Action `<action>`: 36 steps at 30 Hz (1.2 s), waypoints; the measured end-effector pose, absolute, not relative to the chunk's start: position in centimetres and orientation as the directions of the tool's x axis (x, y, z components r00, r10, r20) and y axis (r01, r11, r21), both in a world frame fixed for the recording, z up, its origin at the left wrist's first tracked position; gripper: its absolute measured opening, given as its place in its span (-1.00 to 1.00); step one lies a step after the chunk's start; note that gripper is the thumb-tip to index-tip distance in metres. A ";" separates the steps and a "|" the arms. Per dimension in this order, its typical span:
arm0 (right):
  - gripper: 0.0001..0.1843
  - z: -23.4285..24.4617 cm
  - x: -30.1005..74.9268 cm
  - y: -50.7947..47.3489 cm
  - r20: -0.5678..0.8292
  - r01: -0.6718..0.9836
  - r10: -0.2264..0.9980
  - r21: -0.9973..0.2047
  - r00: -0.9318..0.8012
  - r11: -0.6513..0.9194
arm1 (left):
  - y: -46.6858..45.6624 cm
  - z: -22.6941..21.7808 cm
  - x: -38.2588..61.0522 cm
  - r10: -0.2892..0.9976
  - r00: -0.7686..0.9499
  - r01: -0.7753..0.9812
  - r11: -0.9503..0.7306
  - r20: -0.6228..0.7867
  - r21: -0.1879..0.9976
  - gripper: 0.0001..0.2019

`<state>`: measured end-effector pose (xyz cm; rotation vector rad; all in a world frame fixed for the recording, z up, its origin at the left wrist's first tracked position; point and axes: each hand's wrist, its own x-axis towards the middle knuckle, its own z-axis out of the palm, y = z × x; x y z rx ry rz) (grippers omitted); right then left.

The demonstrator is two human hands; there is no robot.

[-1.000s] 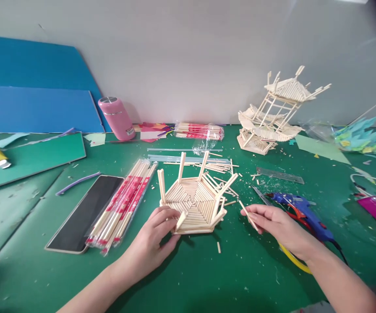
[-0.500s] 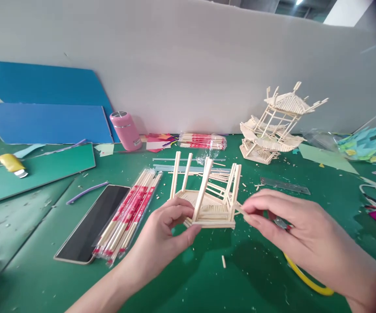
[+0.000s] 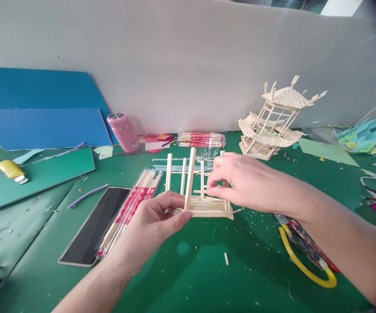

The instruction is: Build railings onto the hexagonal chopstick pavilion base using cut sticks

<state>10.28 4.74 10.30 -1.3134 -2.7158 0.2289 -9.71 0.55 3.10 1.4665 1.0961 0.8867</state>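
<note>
My left hand [image 3: 152, 224] grips the near left edge of a small wooden stick platform [image 3: 204, 208] with several upright posts, lifted just above the green table [image 3: 207, 278]. My right hand [image 3: 240, 182] is closed in a pinch on a short wooden stick [image 3: 200, 191], held crosswise among the posts. A short stick offcut [image 3: 226, 258] lies on the mat below.
A wrapped chopstick bundle [image 3: 129, 208] and a black phone [image 3: 93, 226] lie at left. A pink bottle [image 3: 123, 132], another chopstick pack [image 3: 201, 139] and a finished stick pagoda [image 3: 273, 121] stand at the back. Yellow-handled pliers [image 3: 305, 261] lie at right.
My left hand lifted and tilted the platform from flat on the table to level with my view. My right hand brought the short stick from the right into the posts.
</note>
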 end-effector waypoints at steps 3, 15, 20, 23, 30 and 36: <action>-0.82 10.7 9.8 5.5 -0.008 0.764 0.781 -0.212 -0.624 0.609 | 0.8 2.9 -10.0 0.953 0.299 0.185 -0.006 -0.051 0.983 -0.92; -0.88 11.1 9.0 6.8 0.010 0.766 0.776 -0.151 -0.631 0.625 | 1.6 2.2 -10.8 0.957 0.267 0.135 0.076 -0.110 0.988 -0.91; -0.85 10.4 9.3 6.7 0.051 0.743 0.770 -0.230 -0.636 0.628 | 1.5 2.5 -10.7 0.952 0.263 0.089 0.134 -0.153 0.987 -0.88; -0.84 10.1 9.4 6.5 0.071 0.738 0.779 -0.277 -0.623 0.615 | 1.4 3.1 -10.4 0.945 0.265 0.066 0.183 -0.194 0.981 -0.87; -0.83 9.8 9.1 6.3 0.095 0.716 0.764 -0.294 -0.638 0.634 | 1.2 3.8 -10.2 0.929 0.259 0.027 0.268 -0.266 0.963 -0.87; -0.80 9.8 8.9 6.6 0.094 0.687 0.740 -0.311 -0.666 0.657 | 1.6 4.5 -9.7 0.909 0.288 0.058 0.298 -0.302 0.953 -0.85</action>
